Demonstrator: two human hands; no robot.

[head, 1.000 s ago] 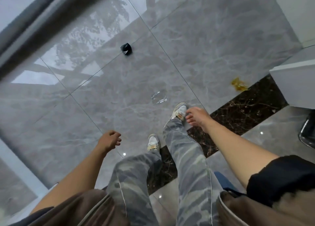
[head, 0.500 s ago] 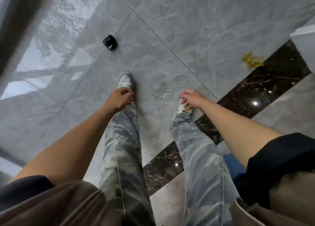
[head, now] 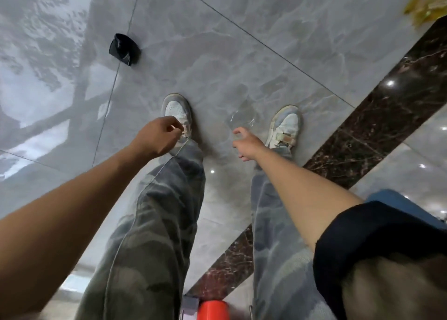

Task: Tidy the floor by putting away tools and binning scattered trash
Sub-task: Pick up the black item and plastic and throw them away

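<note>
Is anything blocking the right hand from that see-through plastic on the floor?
No, nothing visible. The right hand reaches open toward the clear plastic, and only bare tile shows between them.

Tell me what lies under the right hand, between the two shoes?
A crumpled clear wrapper lies on the grey floor just beyond the fingertips of the right hand. The floor directly beneath the palm is covered, so nothing more can be told there.
</note>
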